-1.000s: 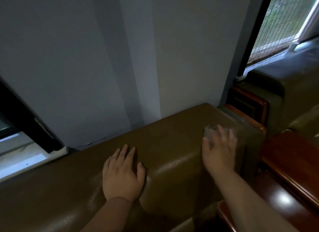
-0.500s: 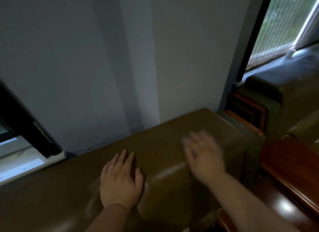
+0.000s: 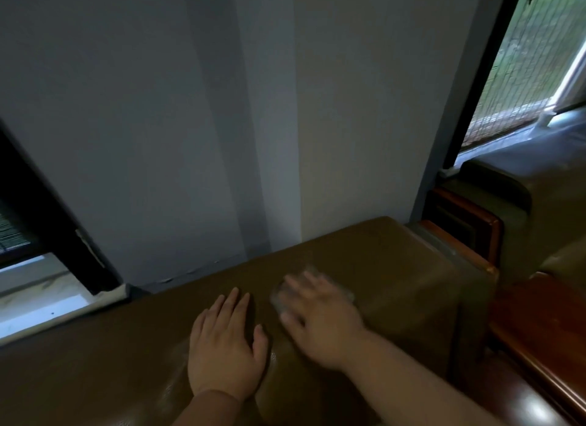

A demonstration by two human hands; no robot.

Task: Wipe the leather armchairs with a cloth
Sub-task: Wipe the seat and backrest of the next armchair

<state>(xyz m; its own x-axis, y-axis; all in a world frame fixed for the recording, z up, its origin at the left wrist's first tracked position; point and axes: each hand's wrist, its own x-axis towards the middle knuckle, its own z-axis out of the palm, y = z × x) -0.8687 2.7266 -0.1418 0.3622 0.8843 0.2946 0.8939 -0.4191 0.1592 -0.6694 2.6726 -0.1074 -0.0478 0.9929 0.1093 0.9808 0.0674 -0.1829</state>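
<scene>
While the left hand [image 3: 226, 349] lies flat with straight fingers on the top of the olive-brown leather armchair back [image 3: 396, 267], the right hand [image 3: 320, 318] presses a pale, thin cloth [image 3: 312, 275] against the same surface just beside it; its fingers look spread rather than curled, though motion blur makes that grip hard to read. Only the cloth's edges show past the fingertips. Pressed rather than pinched, the cloth could probably bunch or slide out from under the palm on a fast stroke, leaving bare skin dragging over the leather. A sweep towards the left hand might also run into it, and the strip nearest the grey wall [image 3: 158, 108] could be missed.
</scene>
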